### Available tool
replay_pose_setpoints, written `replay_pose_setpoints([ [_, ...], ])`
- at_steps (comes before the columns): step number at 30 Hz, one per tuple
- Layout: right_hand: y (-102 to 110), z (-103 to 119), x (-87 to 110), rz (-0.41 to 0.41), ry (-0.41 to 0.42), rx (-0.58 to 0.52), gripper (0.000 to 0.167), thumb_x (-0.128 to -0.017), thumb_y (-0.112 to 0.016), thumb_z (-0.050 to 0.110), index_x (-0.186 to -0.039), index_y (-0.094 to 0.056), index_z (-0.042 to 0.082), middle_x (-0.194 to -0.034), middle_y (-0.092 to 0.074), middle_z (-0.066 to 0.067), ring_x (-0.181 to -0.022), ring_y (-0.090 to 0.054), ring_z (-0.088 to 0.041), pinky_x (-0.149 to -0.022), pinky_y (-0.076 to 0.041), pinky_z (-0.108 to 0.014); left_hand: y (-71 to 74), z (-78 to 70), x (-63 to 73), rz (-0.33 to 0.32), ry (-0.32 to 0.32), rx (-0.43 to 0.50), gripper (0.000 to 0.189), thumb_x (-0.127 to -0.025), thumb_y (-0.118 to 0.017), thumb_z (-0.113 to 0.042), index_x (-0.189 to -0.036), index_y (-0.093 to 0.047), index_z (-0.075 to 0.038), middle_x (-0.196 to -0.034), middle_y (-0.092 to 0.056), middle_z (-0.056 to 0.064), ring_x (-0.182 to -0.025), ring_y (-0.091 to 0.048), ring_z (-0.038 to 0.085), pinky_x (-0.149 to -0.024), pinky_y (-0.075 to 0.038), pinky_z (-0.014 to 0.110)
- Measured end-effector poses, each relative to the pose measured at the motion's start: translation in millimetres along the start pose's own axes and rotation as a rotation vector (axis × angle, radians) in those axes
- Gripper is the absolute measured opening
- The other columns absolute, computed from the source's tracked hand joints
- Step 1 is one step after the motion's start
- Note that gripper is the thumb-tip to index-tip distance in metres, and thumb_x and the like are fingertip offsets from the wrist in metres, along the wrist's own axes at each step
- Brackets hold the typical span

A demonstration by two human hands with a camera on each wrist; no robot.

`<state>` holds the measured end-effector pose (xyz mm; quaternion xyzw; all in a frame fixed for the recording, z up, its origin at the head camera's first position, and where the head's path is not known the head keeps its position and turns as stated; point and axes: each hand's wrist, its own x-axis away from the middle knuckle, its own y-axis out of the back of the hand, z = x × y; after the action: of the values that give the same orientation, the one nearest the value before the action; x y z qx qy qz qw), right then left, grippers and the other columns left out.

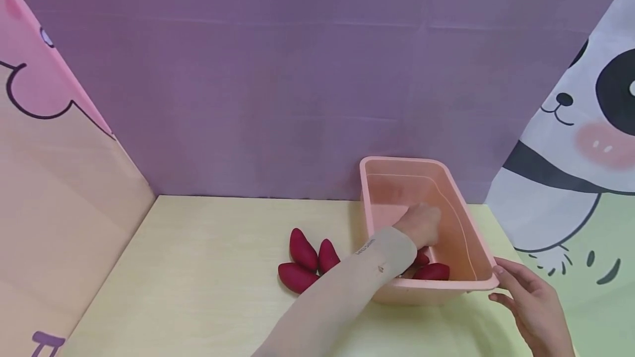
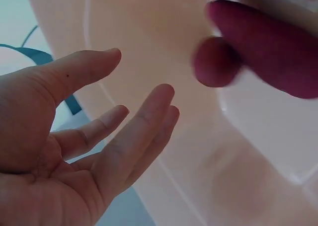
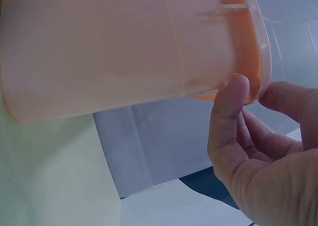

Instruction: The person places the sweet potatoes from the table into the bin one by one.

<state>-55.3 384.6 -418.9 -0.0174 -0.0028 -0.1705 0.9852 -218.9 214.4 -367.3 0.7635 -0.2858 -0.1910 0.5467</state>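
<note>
My left hand reaches down inside a pink plastic bin. In the left wrist view its fingers are spread and relaxed, with nothing between them. Close to those fingertips are dark red sweet potatoes, one blurred with its round end pointing at the hand. More sweet potatoes lie in the near end of the bin, partly hidden by my left forearm. At the bin's near right corner, my right hand pinches the rim between thumb and fingers.
Three sweet potatoes lie together on the pale wooden table, left of the bin, with my forearm passing over them. A purple cloth backdrop closes the back. Cartoon-printed panels flank both sides.
</note>
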Motion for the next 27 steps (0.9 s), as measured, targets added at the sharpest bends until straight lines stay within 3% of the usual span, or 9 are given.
replay_pose_setpoints([
  [7,-3,1,0.4,-0.004,-0.01,0.01,0.02,-0.098,-0.066,0.012,-0.117,-0.072,0.011,-0.105,-0.07,0.008,-0.086,-0.067,-0.012,-0.067,-0.059,-0.032,24.0,-11.0,13.6,-0.019,-0.014,0.003,0.014,-0.087,-0.072,-0.01,-0.079,-0.066,-0.019,-0.066,-0.054,-0.005,-0.059,-0.05,0.009,-0.051,-0.039,0.018],
  [15,-4,1,-0.7,0.003,0.008,0.001,0.02,-0.098,-0.065,0.009,-0.116,-0.073,0.012,-0.105,-0.071,0.007,-0.086,-0.067,-0.012,-0.067,-0.059,-0.031,56.4,-12.3,36.7,-0.075,-0.103,0.021,0.016,-0.089,-0.071,-0.015,-0.084,-0.055,-0.018,-0.067,-0.052,-0.004,-0.056,-0.046,0.009,-0.049,-0.036,0.018],
  [19,-5,0,-0.2,-0.005,-0.015,0.017,0.019,-0.098,-0.067,0.013,-0.116,-0.072,0.013,-0.105,-0.071,0.007,-0.084,-0.068,-0.013,-0.067,-0.059,-0.031,68.4,-1.3,48.0,-0.086,-0.111,0.078,0.017,-0.089,-0.07,-0.016,-0.081,-0.056,-0.017,-0.067,-0.053,-0.004,-0.057,-0.046,0.008,-0.051,-0.038,0.018],
  [22,-4,0,0.6,-0.014,-0.032,0.036,0.021,-0.097,-0.068,0.018,-0.117,-0.072,0.013,-0.105,-0.07,0.009,-0.084,-0.067,-0.014,-0.068,-0.059,-0.031,74.4,12.9,58.5,-0.09,-0.118,0.187,0.011,-0.09,-0.07,-0.015,-0.088,-0.06,-0.017,-0.075,-0.057,-0.006,-0.066,-0.052,0.005,-0.06,-0.041,0.015],
  [24,-4,0,1.0,-0.014,-0.03,0.04,0.023,-0.097,-0.069,0.018,-0.119,-0.071,0.012,-0.105,-0.07,0.009,-0.083,-0.067,-0.014,-0.068,-0.059,-0.031,77.5,23.3,66.5,-0.1,-0.121,0.233,0.012,-0.091,-0.07,-0.016,-0.102,-0.064,-0.016,-0.091,-0.064,-0.008,-0.075,-0.056,0.004,-0.065,-0.044,0.014],
  [27,-3,-1,1.7,-0.005,-0.012,0.027,0.025,-0.097,-0.068,0.016,-0.121,-0.07,0.009,-0.106,-0.07,0.008,-0.084,-0.067,-0.014,-0.068,-0.059,-0.031,79.8,38.4,79.2,-0.102,-0.119,0.285,0.032,-0.094,-0.067,-0.018,-0.126,-0.061,-0.013,-0.116,-0.065,-0.005,-0.077,-0.059,0.004,-0.066,-0.048,0.016],
])
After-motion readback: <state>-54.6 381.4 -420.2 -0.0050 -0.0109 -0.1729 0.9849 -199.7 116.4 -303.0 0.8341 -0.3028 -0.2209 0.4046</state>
